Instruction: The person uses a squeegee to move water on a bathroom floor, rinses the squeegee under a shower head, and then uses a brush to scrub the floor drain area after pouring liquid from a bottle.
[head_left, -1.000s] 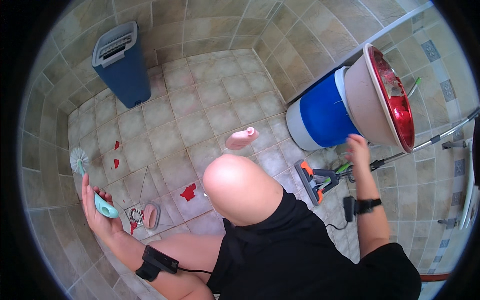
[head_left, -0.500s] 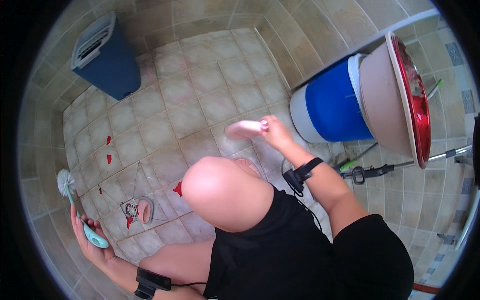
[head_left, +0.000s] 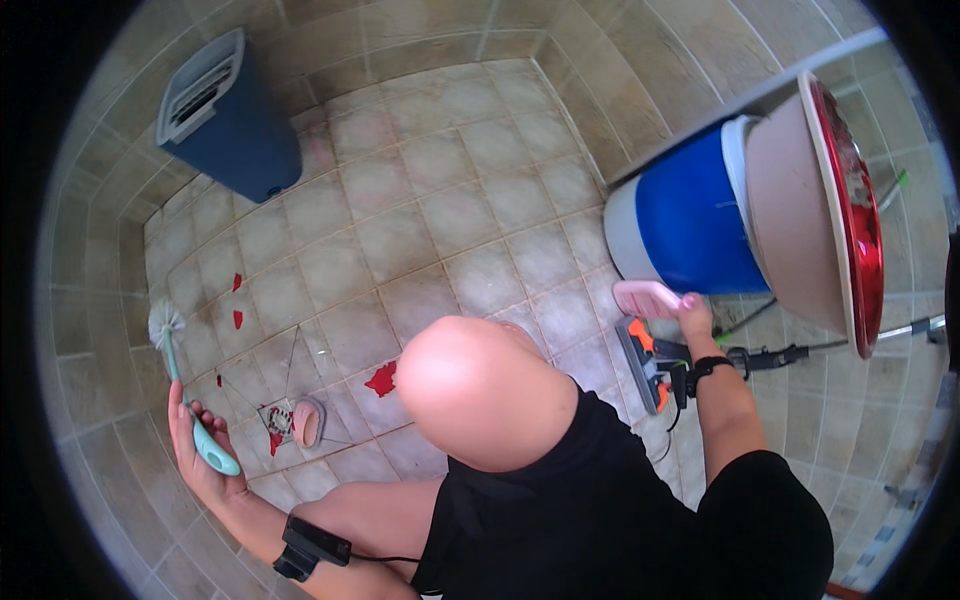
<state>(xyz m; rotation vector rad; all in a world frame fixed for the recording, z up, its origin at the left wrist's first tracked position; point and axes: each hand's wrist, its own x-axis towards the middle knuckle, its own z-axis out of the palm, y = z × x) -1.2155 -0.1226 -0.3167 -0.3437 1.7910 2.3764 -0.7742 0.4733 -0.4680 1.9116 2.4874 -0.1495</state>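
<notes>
My left hand [head_left: 210, 455] is closed around the teal handle of a brush [head_left: 172, 350], whose round white bristle head points up and away near the left wall. On the right, my right hand [head_left: 693, 312] grips the end of a flat pink object with ridges [head_left: 648, 298]; its kind is not clear. This pink object is beside the blue and white bucket [head_left: 690, 210], just above a grey and orange mop head [head_left: 643, 365]. Whether it touches the bucket, I cannot tell. Red scraps [head_left: 381, 379] lie on the tiled floor [head_left: 400, 225] left of my raised knee.
A blue bin [head_left: 235, 130] with a grey rim stands at the far left. Basins, one red inside [head_left: 862, 220], are stacked against the bucket. A floor drain [head_left: 277, 422] has a red scrap on it, beside a pinkish oval thing [head_left: 308, 424]. A mop pole [head_left: 780, 357] runs right.
My right hand has moved right and nearer with the pink object, from over the middle floor to beside the bucket. My left hand still holds the brush. The whole view has shifted slightly.
</notes>
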